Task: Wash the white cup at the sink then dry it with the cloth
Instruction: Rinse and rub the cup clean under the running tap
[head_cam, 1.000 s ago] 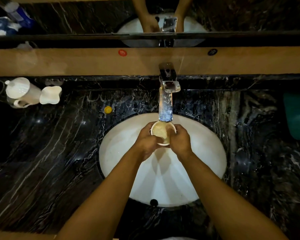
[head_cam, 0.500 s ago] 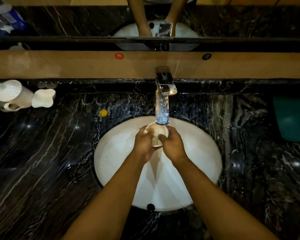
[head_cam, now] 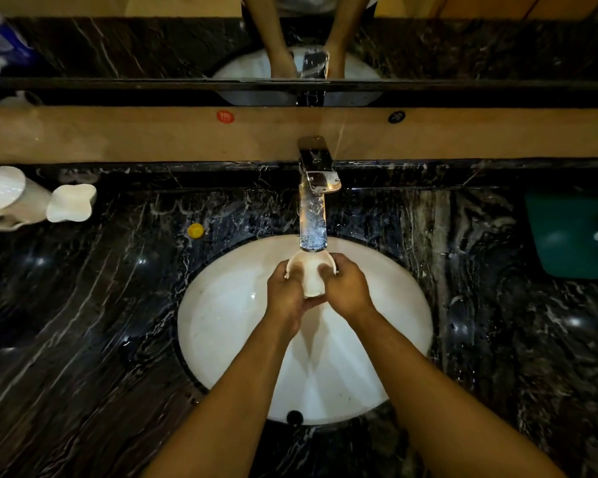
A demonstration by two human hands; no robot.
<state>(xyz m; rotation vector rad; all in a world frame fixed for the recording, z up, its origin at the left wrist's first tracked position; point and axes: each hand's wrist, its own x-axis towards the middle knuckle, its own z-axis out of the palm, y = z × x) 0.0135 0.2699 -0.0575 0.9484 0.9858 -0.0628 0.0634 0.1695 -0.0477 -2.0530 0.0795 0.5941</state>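
Note:
The white cup (head_cam: pixel 312 276) is held between both hands over the white oval sink (head_cam: pixel 228 326), directly under the chrome tap (head_cam: pixel 313 201). It is tipped, with its mouth towards the tap and its base towards me. My left hand (head_cam: pixel 287 298) grips its left side and underside. My right hand (head_cam: pixel 346 288) clasps its right side, thumb on the cup's wall. A teal cloth (head_cam: pixel 566 236) lies on the counter at the far right.
Black marble counter (head_cam: pixel 84 322) surrounds the sink. White jug (head_cam: pixel 4 201) and a white lobed dish (head_cam: pixel 71 203) stand at the left back. A small yellow cap (head_cam: pixel 196 231) lies left of the tap. A mirror runs behind the beige ledge.
The cup has tipped from mouth-up to mouth towards the tap, so its outside now faces me. Both hands shifted round it and stayed under the tap.

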